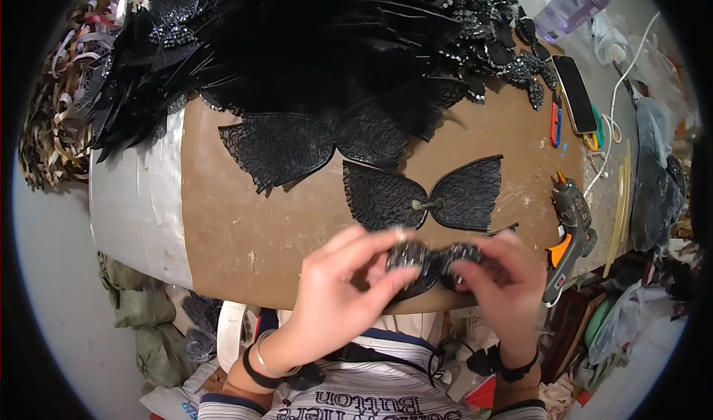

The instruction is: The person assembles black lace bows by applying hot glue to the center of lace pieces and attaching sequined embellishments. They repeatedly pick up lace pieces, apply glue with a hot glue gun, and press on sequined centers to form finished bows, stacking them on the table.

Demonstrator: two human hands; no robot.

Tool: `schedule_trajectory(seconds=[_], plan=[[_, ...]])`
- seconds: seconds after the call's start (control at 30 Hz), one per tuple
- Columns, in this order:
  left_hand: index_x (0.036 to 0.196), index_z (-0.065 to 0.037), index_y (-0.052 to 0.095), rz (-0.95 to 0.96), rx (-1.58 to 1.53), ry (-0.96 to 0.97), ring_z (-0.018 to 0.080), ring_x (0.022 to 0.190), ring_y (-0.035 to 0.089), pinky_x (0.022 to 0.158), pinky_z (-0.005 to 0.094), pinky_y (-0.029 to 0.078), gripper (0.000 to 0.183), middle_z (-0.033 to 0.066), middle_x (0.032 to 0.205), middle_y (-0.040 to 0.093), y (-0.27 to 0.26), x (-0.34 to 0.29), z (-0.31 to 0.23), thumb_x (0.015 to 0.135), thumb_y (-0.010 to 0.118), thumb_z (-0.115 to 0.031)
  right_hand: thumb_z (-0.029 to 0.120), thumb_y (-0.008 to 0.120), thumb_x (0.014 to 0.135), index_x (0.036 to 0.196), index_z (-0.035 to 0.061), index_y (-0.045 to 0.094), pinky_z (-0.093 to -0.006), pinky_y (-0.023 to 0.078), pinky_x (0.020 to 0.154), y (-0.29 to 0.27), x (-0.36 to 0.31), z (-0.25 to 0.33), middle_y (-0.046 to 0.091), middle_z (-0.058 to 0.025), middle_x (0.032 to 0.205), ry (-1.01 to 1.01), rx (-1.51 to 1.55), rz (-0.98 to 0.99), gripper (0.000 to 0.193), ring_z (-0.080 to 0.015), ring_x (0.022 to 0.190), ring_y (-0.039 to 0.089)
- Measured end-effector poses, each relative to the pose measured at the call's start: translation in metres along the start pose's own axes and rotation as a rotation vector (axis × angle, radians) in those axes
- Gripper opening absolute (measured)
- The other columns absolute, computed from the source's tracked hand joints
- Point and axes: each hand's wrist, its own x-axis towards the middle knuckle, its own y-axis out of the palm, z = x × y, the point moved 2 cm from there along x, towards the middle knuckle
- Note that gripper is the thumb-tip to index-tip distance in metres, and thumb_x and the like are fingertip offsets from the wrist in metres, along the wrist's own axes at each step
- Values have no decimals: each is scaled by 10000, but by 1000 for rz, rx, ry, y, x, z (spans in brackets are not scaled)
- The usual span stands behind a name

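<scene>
My left hand [338,282] and my right hand [512,282] are closed on the two sides of a black beaded bow-shaped piece [410,256]. They hold it just above the near edge of the table. Under it lies a black lace piece, largely covered by my hands. Just beyond my fingers rests a black lace bow-shaped piece [468,193] with a dull blob of what looks like glue [427,204] at its narrow middle. Farther back, a larger black lace piece [278,145] lies partly beneath black feathers.
A heap of black feathers [297,49] covers the far table, with beaded black pieces [512,56] at its right. Along the right lie a glue gun [570,223], a phone [574,93], a red-and-blue cutter [555,123], glue sticks [618,204], a white cable [631,63] and a purple bottle [573,8].
</scene>
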Motion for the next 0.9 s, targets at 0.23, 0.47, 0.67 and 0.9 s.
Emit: schedule_trajectory(seconds=[0.23,0.47,0.67,0.9], plan=[[1125,-3,636,-144,-70,-168,86,597,570,565,238,494,352,62,772,595,13,48,20,807,784,-40,-22,769,797,998,-80,678,-201,475,545,1,64,-13,590,-37,798,39,-147,-8,228,-55,678,601],[978,3,607,-132,105,-12,157,569,586,534,273,493,233,93,772,582,27,50,38,815,767,-46,-8,789,777,1006,-50,687,-205,466,557,4,72,-28,580,-25,770,140,-195,-1,254,-42,649,532],[903,-12,653,-179,296,31,117,619,601,535,232,488,211,68,823,619,28,47,34,766,812,-20,-12,778,781,844,-17,606,-222,471,558,8,80,-18,589,-28,754,248,-161,-15,183,-63,623,546],[912,-15,716,-176,640,600,233,807,623,703,317,516,260,70,937,670,32,42,37,667,780,44,24,801,756,728,4,550,-272,473,535,6,82,-23,564,-80,677,120,-378,30,253,-156,562,604]])
